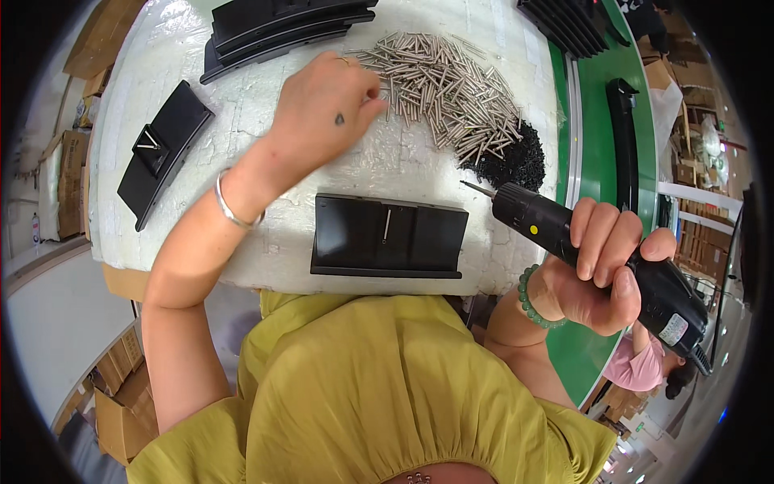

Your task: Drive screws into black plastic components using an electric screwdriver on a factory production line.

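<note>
My right hand (609,266) grips a black electric screwdriver (524,218), its thin bit pointing left over the table beside a heap of small black screws (520,161). My left hand (330,105) is at the left end of a pile of silver metal pins (447,89). Its fingers are curled, and anything they hold is hidden. Directly before me lies a black plastic part (427,238) with one pin (387,226) standing out bright on its middle. Off to the left, a second black part (173,133) lies tilted, also with a pin on it.
Stacked black parts (286,32) sit at the far left of the wrapped white table surface (242,129). More black parts (568,24) and a long black piece (623,145) rest on the green surface (597,97) at right. A person in pink (637,363) is beyond.
</note>
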{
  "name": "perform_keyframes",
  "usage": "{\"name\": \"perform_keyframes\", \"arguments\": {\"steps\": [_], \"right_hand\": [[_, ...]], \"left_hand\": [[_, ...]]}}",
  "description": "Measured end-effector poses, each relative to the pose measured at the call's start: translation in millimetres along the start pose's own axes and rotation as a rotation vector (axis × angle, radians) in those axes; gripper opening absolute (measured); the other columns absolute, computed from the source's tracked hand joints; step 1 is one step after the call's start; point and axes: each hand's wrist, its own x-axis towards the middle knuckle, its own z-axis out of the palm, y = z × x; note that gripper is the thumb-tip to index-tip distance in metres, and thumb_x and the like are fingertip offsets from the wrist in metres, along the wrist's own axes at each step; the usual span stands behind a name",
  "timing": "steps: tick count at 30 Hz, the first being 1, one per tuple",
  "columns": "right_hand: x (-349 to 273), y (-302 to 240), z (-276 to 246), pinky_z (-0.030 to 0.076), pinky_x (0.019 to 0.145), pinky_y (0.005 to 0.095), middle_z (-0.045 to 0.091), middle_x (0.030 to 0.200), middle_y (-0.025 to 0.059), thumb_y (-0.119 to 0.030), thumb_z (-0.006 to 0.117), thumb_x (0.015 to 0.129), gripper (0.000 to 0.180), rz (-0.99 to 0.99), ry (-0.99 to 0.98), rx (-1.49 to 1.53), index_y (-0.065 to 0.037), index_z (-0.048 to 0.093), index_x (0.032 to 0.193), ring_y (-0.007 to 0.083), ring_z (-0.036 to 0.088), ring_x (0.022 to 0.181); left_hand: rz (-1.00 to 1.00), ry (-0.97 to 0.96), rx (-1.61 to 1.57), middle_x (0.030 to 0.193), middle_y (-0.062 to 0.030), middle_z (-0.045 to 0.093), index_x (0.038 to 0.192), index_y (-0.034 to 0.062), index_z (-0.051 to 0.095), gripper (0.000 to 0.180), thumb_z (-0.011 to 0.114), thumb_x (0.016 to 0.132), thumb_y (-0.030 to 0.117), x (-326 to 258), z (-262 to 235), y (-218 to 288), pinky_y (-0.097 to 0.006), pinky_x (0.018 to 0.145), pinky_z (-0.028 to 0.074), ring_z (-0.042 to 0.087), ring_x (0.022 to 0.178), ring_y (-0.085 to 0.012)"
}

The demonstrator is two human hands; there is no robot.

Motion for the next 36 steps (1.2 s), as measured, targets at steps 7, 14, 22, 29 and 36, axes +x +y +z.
{"name": "perform_keyframes", "arguments": {"steps": [7, 14, 22, 29, 36], "right_hand": [[0, 0, 6, 0.033, 0.058, 0.0250, 0.041, 0.058, -0.0048, -0.014, 0.050, 0.075, 0.026, 0.009, -0.026, -0.005, -0.012, 0.044, 0.100, 0.0065, 0.041, 0.050], [-2, -3, 7, 0.033, 0.057, 0.0225, 0.043, 0.059, -0.0060, -0.017, 0.052, 0.074, 0.022, 0.040, -0.083, -0.010, -0.014, 0.042, 0.094, 0.0047, 0.042, 0.050], [-7, 0, 16, 0.036, 0.053, 0.0194, 0.049, 0.056, -0.0087, -0.011, 0.058, 0.071, 0.029, 0.121, -0.190, -0.002, -0.016, 0.044, 0.095, 0.0038, 0.045, 0.046], [-11, 4, 17, 0.038, 0.051, 0.0200, 0.049, 0.059, -0.0074, -0.010, 0.058, 0.073, 0.031, 0.146, -0.244, -0.042, -0.015, 0.042, 0.100, 0.0045, 0.046, 0.046], [-10, 6, 20, 0.039, 0.052, 0.0220, 0.049, 0.059, -0.0073, -0.010, 0.058, 0.073, 0.031, 0.185, -0.242, -0.053, -0.015, 0.042, 0.100, 0.0054, 0.046, 0.046]], "left_hand": [[-0.071, -0.148, 0.015, 0.065, -0.0117, 0.064, 0.072, -0.0002, 0.065, 0.012, 0.067, 0.071, 0.011, 9, -4, -7, -0.032, 0.059, 0.049, 0.060, 0.057, -0.0257], [-0.058, -0.090, -0.588, 0.059, -0.0098, 0.058, 0.076, 0.0001, 0.060, 0.008, 0.065, 0.069, 0.002, -35, -19, 29, -0.028, 0.056, 0.049, 0.059, 0.054, -0.0244], [0.110, -0.052, -0.442, 0.078, -0.0035, 0.062, 0.079, 0.0050, 0.066, 0.017, 0.073, 0.065, -0.003, -71, 0, 45, -0.028, 0.059, 0.046, 0.055, 0.074, -0.0215], [0.103, 0.013, -0.451, 0.075, -0.0009, 0.058, 0.076, 0.0084, 0.062, 0.015, 0.069, 0.065, 0.002, -74, 6, 46, -0.033, 0.058, 0.047, 0.053, 0.070, -0.0223], [0.080, -0.022, -0.452, 0.075, -0.0033, 0.058, 0.076, 0.0064, 0.063, 0.016, 0.070, 0.064, -0.001, -74, 5, 45, -0.031, 0.058, 0.046, 0.054, 0.072, -0.0221]]}}
